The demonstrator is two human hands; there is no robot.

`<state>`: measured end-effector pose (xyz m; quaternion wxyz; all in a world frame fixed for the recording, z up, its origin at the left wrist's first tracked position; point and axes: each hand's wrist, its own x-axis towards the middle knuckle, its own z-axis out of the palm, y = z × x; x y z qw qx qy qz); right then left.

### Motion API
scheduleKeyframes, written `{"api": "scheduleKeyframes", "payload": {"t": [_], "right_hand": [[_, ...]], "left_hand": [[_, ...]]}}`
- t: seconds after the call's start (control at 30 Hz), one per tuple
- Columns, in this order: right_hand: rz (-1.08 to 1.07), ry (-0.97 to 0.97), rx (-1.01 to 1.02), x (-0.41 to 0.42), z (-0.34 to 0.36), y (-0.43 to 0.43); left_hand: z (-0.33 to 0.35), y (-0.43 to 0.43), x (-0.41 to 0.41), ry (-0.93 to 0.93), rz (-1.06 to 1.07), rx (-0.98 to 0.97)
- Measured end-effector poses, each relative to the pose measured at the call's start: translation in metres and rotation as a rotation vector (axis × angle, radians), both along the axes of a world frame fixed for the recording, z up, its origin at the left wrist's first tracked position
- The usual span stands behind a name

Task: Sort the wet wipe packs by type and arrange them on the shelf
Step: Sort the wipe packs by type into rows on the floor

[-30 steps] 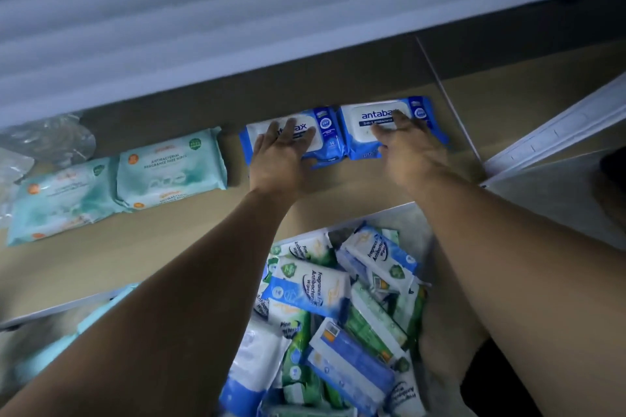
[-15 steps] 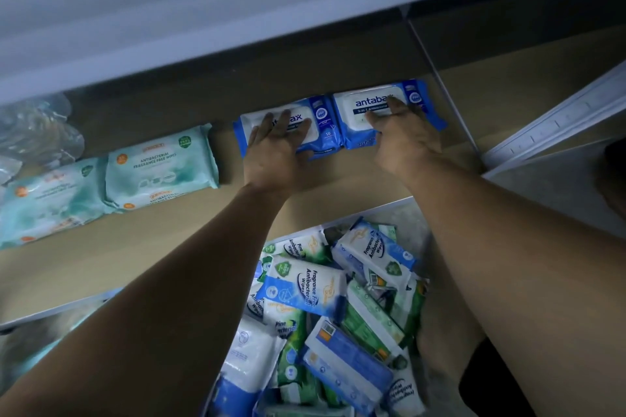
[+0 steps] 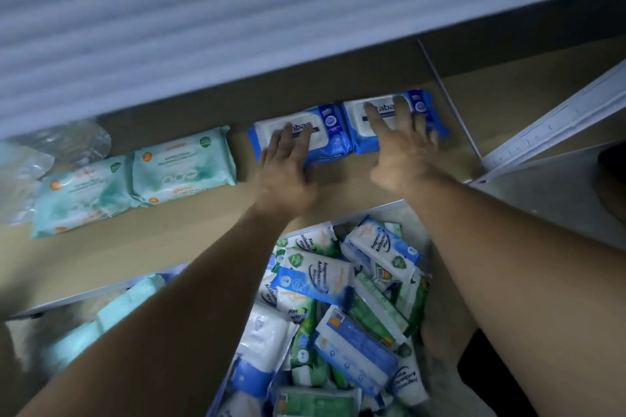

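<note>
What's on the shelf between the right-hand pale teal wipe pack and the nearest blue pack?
Nothing: head view shows bare tan shelf board between that pale teal wipe pack and the blue wipe pack.

Left hand (image 3: 288, 176), right hand (image 3: 403, 149) hide lettering on blue packs (image 3: 333, 127); pack pile (image 3: 338, 315) cut by bottom edge.

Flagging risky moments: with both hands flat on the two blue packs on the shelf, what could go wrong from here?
1. The left hand and right hand press flat without gripping; the left blue pack and right blue pack touch edge to edge, so a push could ride one over the other.
2. The nearest teal pack lies close beside them; a sideways slide might knock it askew.
</note>
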<state>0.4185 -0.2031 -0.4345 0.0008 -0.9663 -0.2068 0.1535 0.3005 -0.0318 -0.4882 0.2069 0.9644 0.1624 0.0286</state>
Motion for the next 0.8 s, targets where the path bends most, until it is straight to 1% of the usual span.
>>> {"api": "scheduleKeyframes", "payload": {"t": [0.07,0.13,0.2,0.33,0.4,0.43,0.5,0.6,0.67,0.8], "right_hand": [[0.057,-0.018,0.032,-0.033,0.004,-0.004],[0.138,0.034,0.044,-0.072,0.007,-0.006],[0.168,0.084,0.034,-0.109,0.01,-0.005],[0.146,0.177,0.017,-0.192,0.022,-0.002],[0.159,0.233,-0.021,-0.237,0.029,-0.007],[0.175,0.265,-0.04,-0.258,0.031,-0.011],[0.217,0.325,-0.075,-0.294,0.036,-0.019],[0.245,0.425,-0.139,-0.328,0.042,-0.027],[0.259,0.461,-0.143,-0.341,0.044,-0.03],[0.266,0.439,-0.131,-0.347,0.052,-0.022]], "left_hand": [[0.016,-0.002,-0.046,-0.056,0.032,-0.127],[0.028,-0.003,-0.108,-0.035,0.097,-0.21],[0.034,-0.003,-0.171,-0.044,0.23,-0.227],[0.036,-0.01,-0.279,-0.044,0.511,-0.22],[0.034,-0.021,-0.323,0.003,0.61,-0.257],[0.031,-0.027,-0.345,0.057,0.622,-0.3],[0.026,-0.038,-0.382,0.137,0.581,-0.347],[0.026,-0.047,-0.42,0.187,0.501,-0.374],[0.023,-0.044,-0.435,0.224,0.504,-0.356],[0.044,-0.032,-0.436,0.148,0.59,-0.387]]}}
